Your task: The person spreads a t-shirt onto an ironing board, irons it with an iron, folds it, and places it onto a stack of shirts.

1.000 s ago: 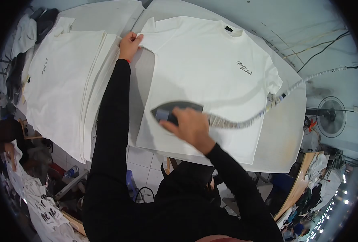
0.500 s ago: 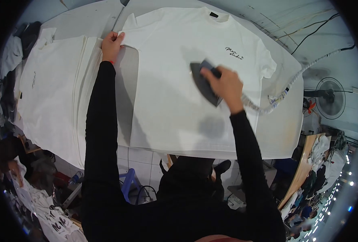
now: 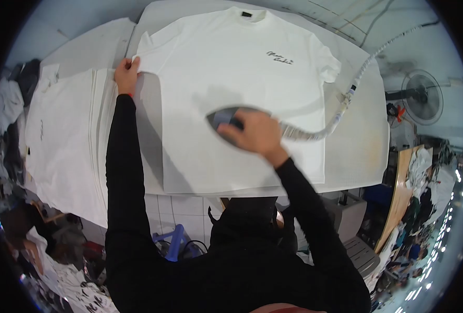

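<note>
Creases could be pressed into the white shirt (image 3: 205,68), spread flat on the table (image 3: 359,130), if its cloth were bunched by a careless turn of the iron (image 3: 218,118) or dragged by the hose (image 3: 314,136); scorching could be caused by too long a pause. The left arm (image 3: 124,151) is stretched forward, the shirt's sleeve end (image 3: 144,58) pinched by the left hand (image 3: 126,76). The right forearm (image 3: 307,201) is slanted inward, the iron clasped by the right hand (image 3: 256,131) over the shirt's middle.
</note>
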Tool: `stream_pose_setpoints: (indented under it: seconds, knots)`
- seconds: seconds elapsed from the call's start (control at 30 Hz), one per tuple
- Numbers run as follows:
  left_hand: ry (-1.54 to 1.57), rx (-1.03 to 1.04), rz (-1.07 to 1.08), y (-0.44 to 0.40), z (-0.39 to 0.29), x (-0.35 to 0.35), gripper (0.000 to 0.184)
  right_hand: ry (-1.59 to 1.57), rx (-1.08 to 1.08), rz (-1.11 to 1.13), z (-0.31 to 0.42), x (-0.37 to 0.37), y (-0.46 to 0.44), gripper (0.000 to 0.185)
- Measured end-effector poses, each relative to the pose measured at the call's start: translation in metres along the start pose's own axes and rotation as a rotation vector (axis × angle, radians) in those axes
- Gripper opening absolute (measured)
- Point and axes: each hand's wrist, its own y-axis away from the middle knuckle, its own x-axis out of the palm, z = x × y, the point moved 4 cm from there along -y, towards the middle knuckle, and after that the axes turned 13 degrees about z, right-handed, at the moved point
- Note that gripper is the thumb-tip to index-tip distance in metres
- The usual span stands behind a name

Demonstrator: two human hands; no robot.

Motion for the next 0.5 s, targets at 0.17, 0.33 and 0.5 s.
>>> stream_pose_setpoints:
  seconds: [0.17,0.33,0.5]
  knots:
    - [-0.024,0.045,-0.026,0.008,-0.009,0.004,0.030,0.040,-0.102,-0.056,0.014,0.045,0.112,0.049]
    - [-0.443,0.125,-0.136,0.116,-0.048,0.018,0.033,-0.002,0.151,-0.131,-0.062,0.025,0.161,0.060]
    - [-0.773,0.106,-0.103,0.320,-0.067,0.023,0.037,0.051,0.443,-0.302,-0.188,-0.031,0.160,0.072]
